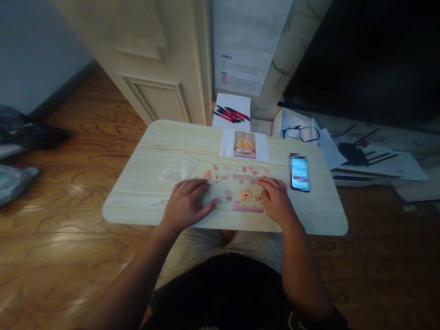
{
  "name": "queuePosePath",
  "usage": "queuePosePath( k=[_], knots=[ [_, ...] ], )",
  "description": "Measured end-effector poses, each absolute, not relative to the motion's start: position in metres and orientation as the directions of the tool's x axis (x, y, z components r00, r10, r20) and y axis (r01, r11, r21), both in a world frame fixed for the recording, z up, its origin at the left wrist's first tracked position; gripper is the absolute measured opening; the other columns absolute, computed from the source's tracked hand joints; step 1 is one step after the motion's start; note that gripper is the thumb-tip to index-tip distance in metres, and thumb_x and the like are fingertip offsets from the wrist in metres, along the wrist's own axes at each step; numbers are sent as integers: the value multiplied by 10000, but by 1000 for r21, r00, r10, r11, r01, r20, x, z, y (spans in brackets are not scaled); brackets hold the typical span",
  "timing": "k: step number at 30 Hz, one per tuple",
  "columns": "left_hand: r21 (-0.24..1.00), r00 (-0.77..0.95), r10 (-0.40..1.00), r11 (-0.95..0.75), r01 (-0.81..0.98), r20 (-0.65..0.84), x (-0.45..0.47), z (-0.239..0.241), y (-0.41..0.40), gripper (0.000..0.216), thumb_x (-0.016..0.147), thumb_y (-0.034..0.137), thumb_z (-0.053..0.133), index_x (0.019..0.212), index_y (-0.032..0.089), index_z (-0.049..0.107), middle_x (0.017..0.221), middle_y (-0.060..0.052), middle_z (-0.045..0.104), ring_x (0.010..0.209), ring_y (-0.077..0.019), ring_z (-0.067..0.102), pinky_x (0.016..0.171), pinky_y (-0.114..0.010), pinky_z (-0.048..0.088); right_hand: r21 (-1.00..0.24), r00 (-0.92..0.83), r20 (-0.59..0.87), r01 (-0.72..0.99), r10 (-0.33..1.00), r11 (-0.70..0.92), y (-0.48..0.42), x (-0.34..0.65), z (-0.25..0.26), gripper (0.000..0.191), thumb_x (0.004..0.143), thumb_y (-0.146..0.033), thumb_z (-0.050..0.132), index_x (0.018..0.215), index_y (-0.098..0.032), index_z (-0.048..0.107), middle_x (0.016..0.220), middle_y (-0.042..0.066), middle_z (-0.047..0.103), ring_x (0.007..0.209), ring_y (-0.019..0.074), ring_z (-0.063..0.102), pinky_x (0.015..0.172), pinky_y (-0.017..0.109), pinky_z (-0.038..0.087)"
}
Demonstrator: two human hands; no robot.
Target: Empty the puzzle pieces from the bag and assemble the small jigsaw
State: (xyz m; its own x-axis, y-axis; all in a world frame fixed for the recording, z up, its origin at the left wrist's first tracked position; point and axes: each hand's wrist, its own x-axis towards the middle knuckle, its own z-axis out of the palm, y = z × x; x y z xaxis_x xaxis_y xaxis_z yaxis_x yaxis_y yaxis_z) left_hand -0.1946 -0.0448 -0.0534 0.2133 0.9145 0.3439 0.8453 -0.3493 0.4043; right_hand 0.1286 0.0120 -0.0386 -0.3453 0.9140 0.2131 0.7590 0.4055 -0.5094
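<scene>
Several small jigsaw pieces (237,176) lie scattered on a low pale wooden table (144,183). A partly joined strip of puzzle (247,206) sits near the front edge. My left hand (187,201) rests flat on the table, fingers stretched toward an orange piece (207,174). My right hand (275,199) lies over the right end of the joined pieces, fingers curled down onto them. A reference picture (244,144) of a yellow figure lies at the back of the table.
A phone (299,173) with a lit screen lies at the table's right. A clear plastic bag (178,168) lies at the left. Red and black pens (231,114) rest on paper behind. Glasses (302,133), papers and a dark screen (371,59) are at right.
</scene>
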Motion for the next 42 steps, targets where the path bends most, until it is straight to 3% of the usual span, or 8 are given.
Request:
queuePosePath(
  k=[11,29,42],
  knots=[
    [436,325,895,-435,788,305,-194,-49,-45,613,790,548,760,1340,313,626,1420,-75,627,1276,-341,587,1085,-534,439,-553,-339,219,729,915,403,-6,162,-34,359,899,-281,694,1257,-289,721,1327,66,684,1289,290,577,1177,564,407],
    [475,458,840,-543,693,291,-121,-28,-40,859,760,712,737,1478,292,523,1489,-96,576,1319,-346,564,1136,-541,419,-602,-382,181,685,906,409,-33,194,-27,698,792,-340,866,1437,-359,600,1510,33,569,1466,320,437,1213,603,380],
    [442,537,797,-601,666,276,-70,-35,-23,836,773,720,722,1458,283,527,1498,-94,568,1336,-341,554,1150,-538,400,-613,-266,201,717,943,333,-56,234,-41,663,817,-378,847,1432,-337,602,1518,43,561,1466,306,433,1217,585,384]
  ],
)
